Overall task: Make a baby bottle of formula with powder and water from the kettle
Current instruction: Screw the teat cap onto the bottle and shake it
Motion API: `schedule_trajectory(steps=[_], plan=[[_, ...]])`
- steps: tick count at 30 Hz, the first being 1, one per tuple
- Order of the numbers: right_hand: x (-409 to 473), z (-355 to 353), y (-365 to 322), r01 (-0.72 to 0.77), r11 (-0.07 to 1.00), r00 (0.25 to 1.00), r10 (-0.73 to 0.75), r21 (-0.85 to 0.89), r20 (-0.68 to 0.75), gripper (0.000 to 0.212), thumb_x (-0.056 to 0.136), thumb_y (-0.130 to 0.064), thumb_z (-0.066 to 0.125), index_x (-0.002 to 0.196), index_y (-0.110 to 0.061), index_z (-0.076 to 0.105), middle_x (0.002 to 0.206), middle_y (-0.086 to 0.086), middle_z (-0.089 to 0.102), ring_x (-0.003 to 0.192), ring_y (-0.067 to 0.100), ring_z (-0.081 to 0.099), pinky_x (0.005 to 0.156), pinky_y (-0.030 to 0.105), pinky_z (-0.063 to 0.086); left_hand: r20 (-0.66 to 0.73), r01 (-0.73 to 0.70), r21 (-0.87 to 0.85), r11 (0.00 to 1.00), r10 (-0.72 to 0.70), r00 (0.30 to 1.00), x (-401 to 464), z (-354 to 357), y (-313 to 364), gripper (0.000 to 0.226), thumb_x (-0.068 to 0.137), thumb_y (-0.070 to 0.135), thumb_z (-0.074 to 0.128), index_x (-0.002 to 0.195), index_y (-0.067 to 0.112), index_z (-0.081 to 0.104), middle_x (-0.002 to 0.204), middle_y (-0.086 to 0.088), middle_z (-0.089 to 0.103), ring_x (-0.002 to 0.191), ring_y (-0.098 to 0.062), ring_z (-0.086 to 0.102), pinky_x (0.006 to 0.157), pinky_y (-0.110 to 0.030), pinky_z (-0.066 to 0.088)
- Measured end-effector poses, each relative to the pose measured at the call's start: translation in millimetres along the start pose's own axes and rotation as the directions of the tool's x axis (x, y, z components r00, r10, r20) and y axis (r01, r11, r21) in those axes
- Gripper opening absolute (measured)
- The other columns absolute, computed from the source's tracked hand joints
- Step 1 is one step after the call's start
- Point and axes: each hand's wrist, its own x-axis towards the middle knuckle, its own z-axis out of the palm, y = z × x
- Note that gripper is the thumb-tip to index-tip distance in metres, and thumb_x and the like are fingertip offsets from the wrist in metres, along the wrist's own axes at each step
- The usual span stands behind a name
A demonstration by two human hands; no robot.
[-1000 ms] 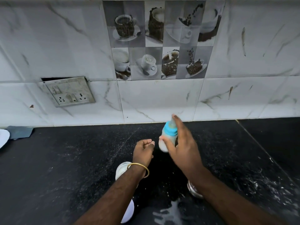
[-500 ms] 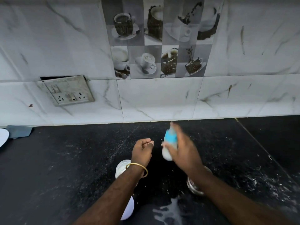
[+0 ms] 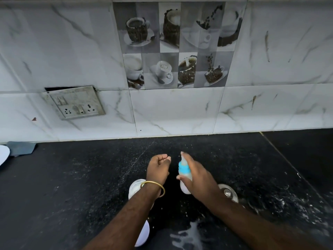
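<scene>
While the right hand (image 3: pixel 198 179) grips the bottle (image 3: pixel 184 171), the left hand (image 3: pixel 157 166) (clenched, empty) partly hides a white container (image 3: pixel 134 188).

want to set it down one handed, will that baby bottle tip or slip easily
Probably tippy: the baby bottle looks tall and narrow. Possibly slippery: a white spill lies on the counter below, so the right hand gripping it may be wet. It looks like small, light plastic, so it is likely not fragile.

Two hands (image 3: pixel 158 166) (image 3: pixel 197 178); one bottle (image 3: pixel 183 167); one bangle (image 3: pixel 163 188); one switchboard (image 3: pixel 75 103); one cloth (image 3: pixel 21 147).
</scene>
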Motion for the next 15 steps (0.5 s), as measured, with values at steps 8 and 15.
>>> schedule_trajectory(steps=[8,15], plan=[[6.0,4.3,1.3,-0.008,0.999,0.993,0.013,0.049,-0.118,0.077,0.089,-0.042,0.066,0.153,-0.037,0.023,0.136,0.0,0.053,0.121,0.015,0.054,0.099,0.027,0.043,0.003,0.021,0.016,1.0,-0.021,1.0,3.8,0.3,0.3,0.022,0.096,0.016,0.063,0.115,0.006,0.065,0.103,-0.007,0.069,0.092,-0.02,0.065,0.074,-0.035,0.055],[30.9,-9.1,0.8,0.036,0.997,0.944,-0.011,0.072,-0.33,0.075,0.089,-0.043,0.066,0.152,-0.033,0.028,0.135,0.003,0.055,0.118,0.013,0.054,0.098,0.027,0.044,0.006,0.006,0.009,1.0,-0.006,1.0,5.0,-0.6,1.6,0.02,0.095,0.019,0.064,0.113,0.011,0.066,0.104,-0.004,0.069,0.096,-0.019,0.065,0.078,-0.035,0.056]])
